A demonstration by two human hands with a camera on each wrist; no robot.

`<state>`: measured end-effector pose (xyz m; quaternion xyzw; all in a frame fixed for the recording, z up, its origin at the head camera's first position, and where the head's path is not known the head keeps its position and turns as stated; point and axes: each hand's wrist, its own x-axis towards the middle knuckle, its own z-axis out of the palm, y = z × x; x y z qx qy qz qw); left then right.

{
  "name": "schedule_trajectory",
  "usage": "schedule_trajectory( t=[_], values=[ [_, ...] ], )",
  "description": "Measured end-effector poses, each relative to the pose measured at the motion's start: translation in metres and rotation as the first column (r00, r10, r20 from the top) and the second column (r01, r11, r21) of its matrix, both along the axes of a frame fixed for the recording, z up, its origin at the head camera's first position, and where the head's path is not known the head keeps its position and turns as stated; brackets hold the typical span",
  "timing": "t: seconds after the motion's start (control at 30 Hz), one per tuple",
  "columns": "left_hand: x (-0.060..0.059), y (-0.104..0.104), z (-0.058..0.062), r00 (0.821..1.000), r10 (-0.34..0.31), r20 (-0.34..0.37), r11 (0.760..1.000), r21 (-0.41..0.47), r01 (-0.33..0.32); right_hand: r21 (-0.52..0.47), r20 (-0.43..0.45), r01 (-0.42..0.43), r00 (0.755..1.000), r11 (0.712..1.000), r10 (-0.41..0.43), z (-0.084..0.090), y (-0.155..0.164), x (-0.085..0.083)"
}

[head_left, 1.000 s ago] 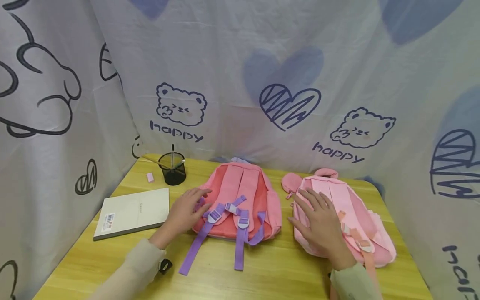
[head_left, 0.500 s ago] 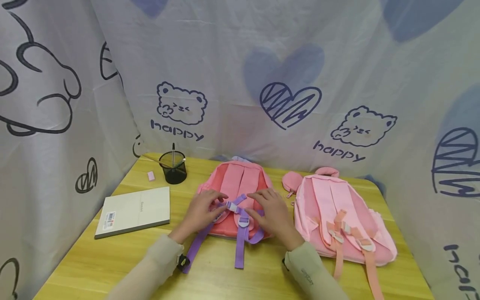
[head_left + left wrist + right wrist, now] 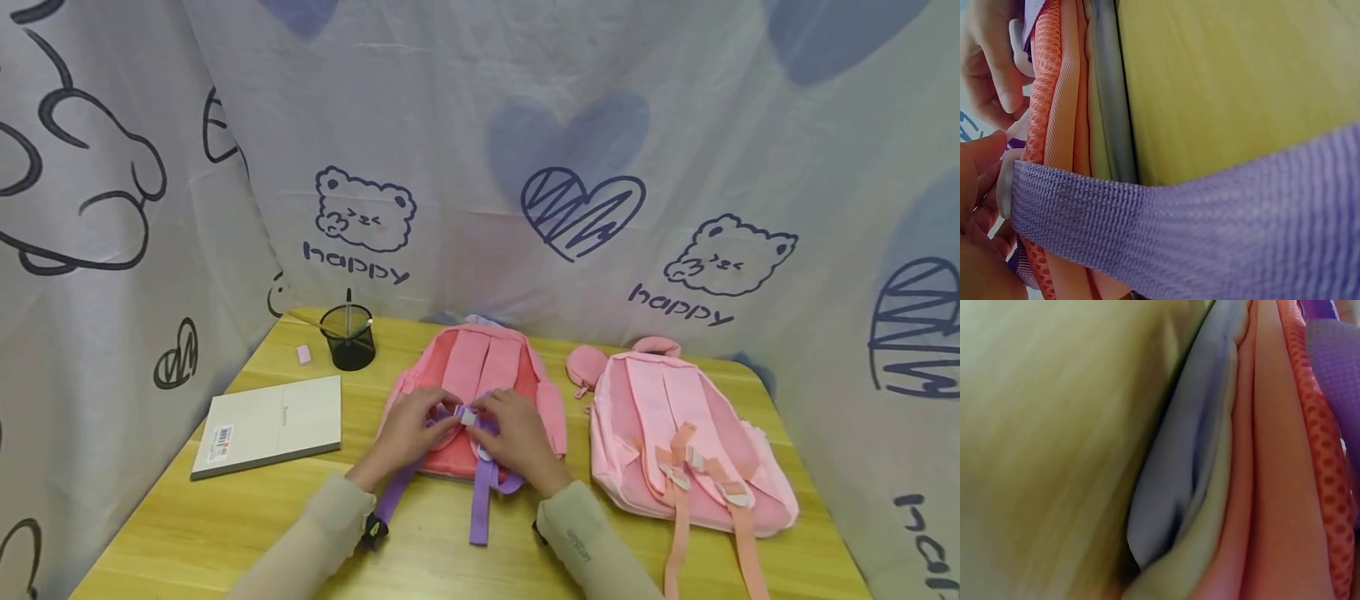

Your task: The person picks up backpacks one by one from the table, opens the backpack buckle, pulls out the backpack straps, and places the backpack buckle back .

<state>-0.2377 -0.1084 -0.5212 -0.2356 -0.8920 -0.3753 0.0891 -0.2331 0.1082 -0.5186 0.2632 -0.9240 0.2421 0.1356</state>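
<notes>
Coral-pink fabric backpack with purple webbing straps (image 3: 480, 392) is laid strap-side up near the middle of the yellow wooden desk (image 3: 225, 517), toward its back edge. A paler pink backpack with peach straps (image 3: 675, 433) is set just beside it, toward the right edge. The small white plastic chest buckle (image 3: 467, 414) is pinched between the curled fingers of the left hand (image 3: 408, 429) and the right hand (image 3: 517, 433). If the two halves are misaligned, the clasp could be jammed or a fingertip nipped; if the webbing is tugged, the bag could be dragged.
</notes>
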Motion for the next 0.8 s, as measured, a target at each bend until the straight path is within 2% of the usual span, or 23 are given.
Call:
schedule_trajectory(
  t=[0.17, 0.4, 0.67, 0.8],
  values=[
    [-0.0006, 0.0002, -0.0027, 1.000, 0.006, 0.007, 1.000, -0.008, -0.006, -0.010, 0.028, 0.028, 0.999, 1.000, -0.028, -0.0024, -0.0042, -0.0018],
    [0.0009, 0.0008, -0.0034, 1.000, 0.016, -0.020, 1.000, -0.006, -0.016, -0.027, 0.097, 0.074, 0.993, 0.997, -0.071, -0.0032, -0.0072, -0.0045],
    [0.0012, 0.0009, -0.0009, 0.999, 0.013, -0.035, 1.000, -0.022, -0.014, -0.007, 0.144, 0.078, 0.987, 0.997, -0.077, 0.0005, -0.0066, -0.0054],
    [0.0012, -0.0002, 0.0025, 0.997, 0.009, -0.080, 0.999, -0.051, -0.013, 0.002, 0.164, 0.077, 0.984, 0.997, -0.076, 0.0051, -0.0056, -0.0044]
  ],
)
